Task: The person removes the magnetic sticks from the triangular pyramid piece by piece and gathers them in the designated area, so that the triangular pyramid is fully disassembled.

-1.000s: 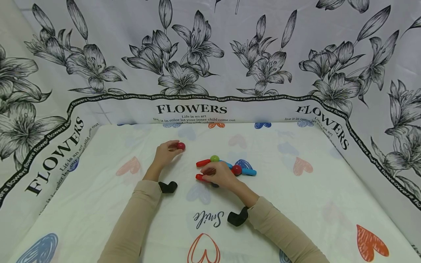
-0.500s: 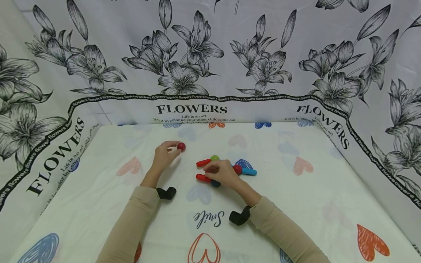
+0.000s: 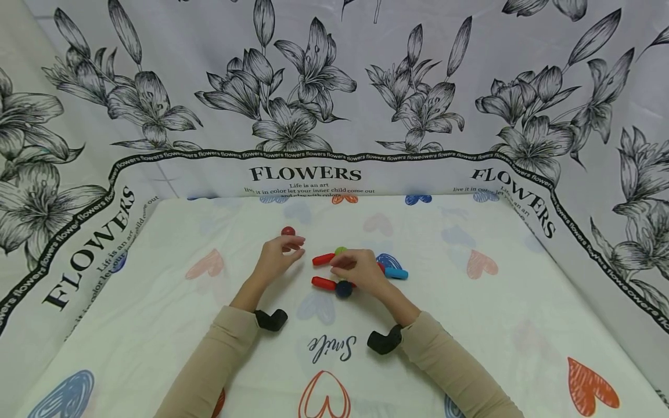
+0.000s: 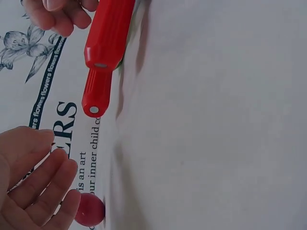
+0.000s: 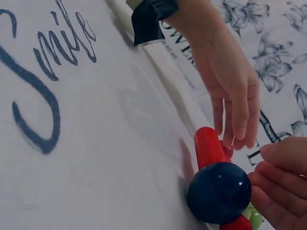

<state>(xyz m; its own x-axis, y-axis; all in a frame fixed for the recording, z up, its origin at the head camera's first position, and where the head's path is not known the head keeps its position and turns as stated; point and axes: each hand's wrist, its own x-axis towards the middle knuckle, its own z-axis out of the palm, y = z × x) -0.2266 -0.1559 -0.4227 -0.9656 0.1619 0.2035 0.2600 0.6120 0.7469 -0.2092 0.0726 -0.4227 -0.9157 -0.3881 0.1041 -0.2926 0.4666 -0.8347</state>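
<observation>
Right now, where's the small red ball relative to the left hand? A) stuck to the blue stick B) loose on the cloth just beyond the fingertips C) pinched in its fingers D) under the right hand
B: the small red ball lies on the cloth just past the left hand, whose fingers are off it; no grip.

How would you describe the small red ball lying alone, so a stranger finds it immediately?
On the heart-printed cloth, look just beyond the left hand. The red ball lies there alone, apart from the cluster of sticks and balls under the right hand.
</observation>
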